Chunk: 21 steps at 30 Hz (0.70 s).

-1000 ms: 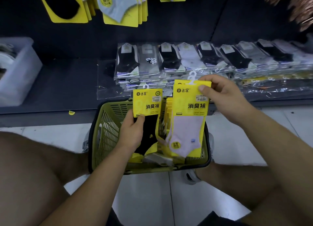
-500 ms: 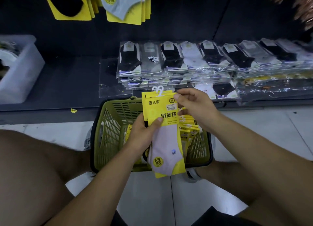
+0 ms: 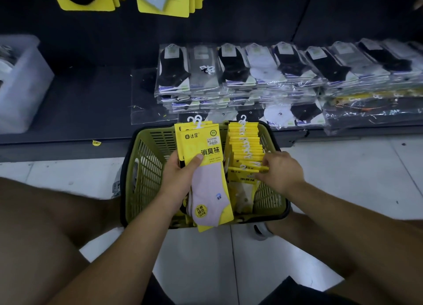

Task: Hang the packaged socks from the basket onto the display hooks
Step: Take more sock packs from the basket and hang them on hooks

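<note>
- White tiled floor [image 3: 343, 167]; an olive-green plastic basket [image 3: 146, 167] sits on it between the person's bare knees. It is rectangular with slotted lattice walls and a dark rim.
- A dark matte shelf [image 3: 91, 98] runs just beyond the basket.
- On the shelf, beyond the basket and to its right, lie stacks of clear-wrapped socks [image 3: 251, 76]. The film is glossy and crinkled, with black, grey and white pairs inside.
- A translucent plastic bin [image 3: 20, 82] stands far left of the basket, on the same shelf.
- Hanging sock packs [image 3: 164, 0] on flat yellow cards show high above the basket.
- A row of sock packs [image 3: 245, 140] stands on edge in the basket's right half, packed close, with white plastic hooks on top.
- Left hand [image 3: 180, 181] is over the basket's middle, curled round a held stack of sock packs [image 3: 201, 144]. The thumb lies across the front and the fingers are behind. The stack stands upright, its top above the hand and its lower end below it. The front pack is a yellow card with a pale pink ankle sock; several hooks show at its top.
- Right hand [image 3: 283, 174] is over the basket's right side. Its fingers are bent and pinch the top edge of the nearest pack [image 3: 242, 179] in the row.
</note>
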Available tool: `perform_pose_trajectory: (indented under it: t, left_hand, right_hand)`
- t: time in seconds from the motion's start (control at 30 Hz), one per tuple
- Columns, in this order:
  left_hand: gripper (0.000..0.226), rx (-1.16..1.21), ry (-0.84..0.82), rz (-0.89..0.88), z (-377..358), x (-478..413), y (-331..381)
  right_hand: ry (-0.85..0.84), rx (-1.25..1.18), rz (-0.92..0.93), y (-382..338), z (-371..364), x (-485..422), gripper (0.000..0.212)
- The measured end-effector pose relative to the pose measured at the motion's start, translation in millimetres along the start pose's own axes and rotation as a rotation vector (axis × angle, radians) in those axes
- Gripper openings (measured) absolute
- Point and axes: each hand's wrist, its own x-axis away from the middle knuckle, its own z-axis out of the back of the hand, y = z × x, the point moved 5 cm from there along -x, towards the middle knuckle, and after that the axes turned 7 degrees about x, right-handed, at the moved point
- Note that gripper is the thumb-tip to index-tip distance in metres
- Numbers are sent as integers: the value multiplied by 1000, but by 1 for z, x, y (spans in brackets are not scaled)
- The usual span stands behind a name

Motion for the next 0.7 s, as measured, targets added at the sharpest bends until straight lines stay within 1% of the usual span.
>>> perform_pose_trajectory:
  t: [0.1,0.2,0.37,0.43,0.53,0.6,0.7]
  left_hand:
    - [18,-13,-5,-9,-1,-1,0]
    - [23,-21,-6,-7,-3,0,-2]
    - [24,-42,-9,2,-6,0,-2]
    - [24,-42,-13,8,-6,-1,-2]
    - [23,-34,-26,8,-6,-2,-3]
    - [21,-24,-30,8,-4,-5,-3]
    - [18,-12,-18,2,-1,-9,-2]
  right_hand:
    - [50,85,53,-2,-10,4,49]
    - [110,94,70,-1,-17,6,46]
    - [68,82,52,1,-23,1,35]
    - [35,-17,33,2,-22,0,28]
    - [-28,-261,-29,5,-17,3,17]
    - [-76,-474,-94,6,-9,2,19]
    - [-96,-678,-83,5,13,-2,19]
